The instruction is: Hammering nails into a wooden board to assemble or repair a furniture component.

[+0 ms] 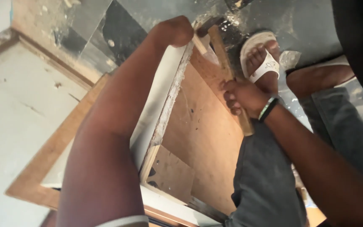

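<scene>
My left hand point(175, 30) is closed at the top end of a white-faced board point(158, 96) that stands on edge, and it pinches a small pale wooden piece point(199, 43) against the board's rough edge. My right hand point(242, 97), with a green and black wristband, grips the wooden handle of a hammer point(227, 71). The hammer's dark head point(210, 23) is up at the pale piece, close to my left fingers. A brown plywood sheet point(202, 134) lies under the handle.
My foot in a white sandal point(262, 59) rests on the dusty dark floor beside the plywood, with my grey trouser leg point(265, 180) below it. A pale wall point(17, 105) and a wooden frame strip point(55, 143) fill the left side.
</scene>
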